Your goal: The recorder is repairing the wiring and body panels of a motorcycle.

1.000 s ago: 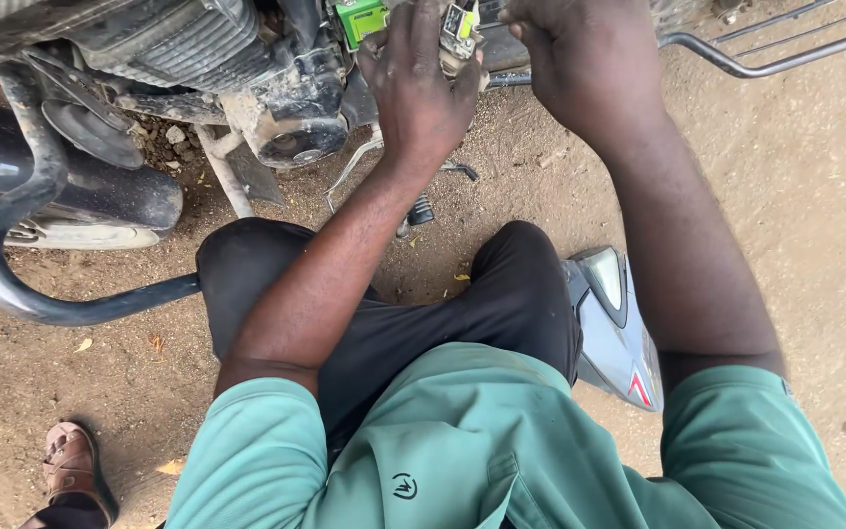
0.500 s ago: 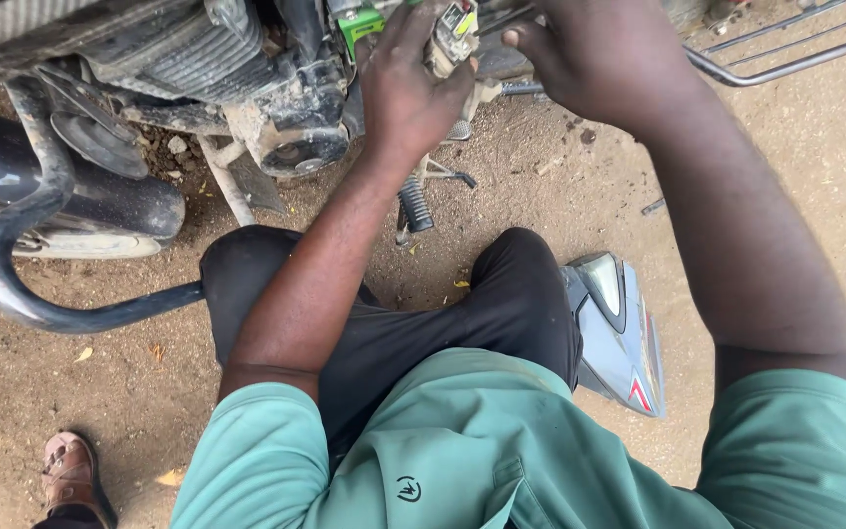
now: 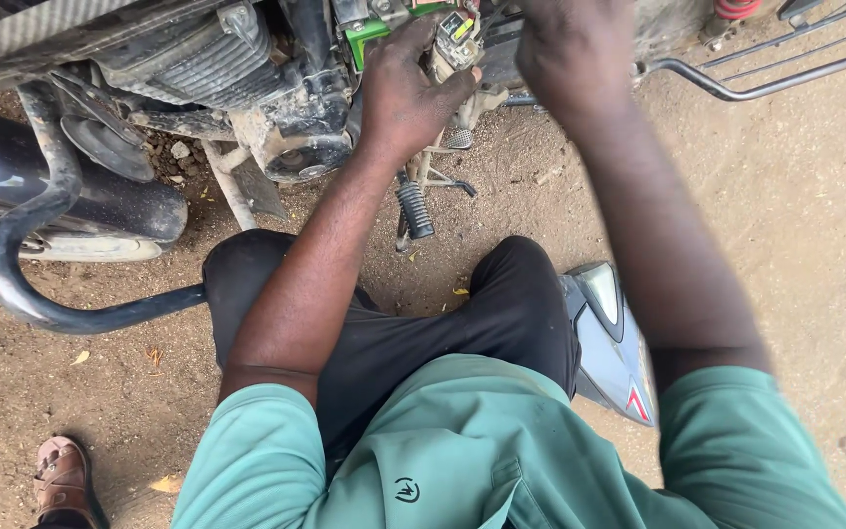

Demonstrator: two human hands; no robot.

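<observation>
Clasped in the left hand (image 3: 405,90): small grey connector block with yellow tab (image 3: 454,39), held against the dirty motorcycle engine (image 3: 281,118). Right hand (image 3: 572,54) is blurred beside it; grip cannot be told.

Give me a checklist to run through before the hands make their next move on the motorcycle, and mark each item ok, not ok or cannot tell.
1. Left hand has a firm hold on the small part with wires: ok, fingers wrap it.
2. Right hand is sharp enough to see what it grips: not ok, blurred.
3. Foot peg is out of the left forearm's way: ok, it sits below the arm.
4. Motorcycle engine is steady on its stand: cannot tell, stand mostly hidden.
5. Grey body panel lies apart from the work: ok, on the ground by the right knee.
</observation>
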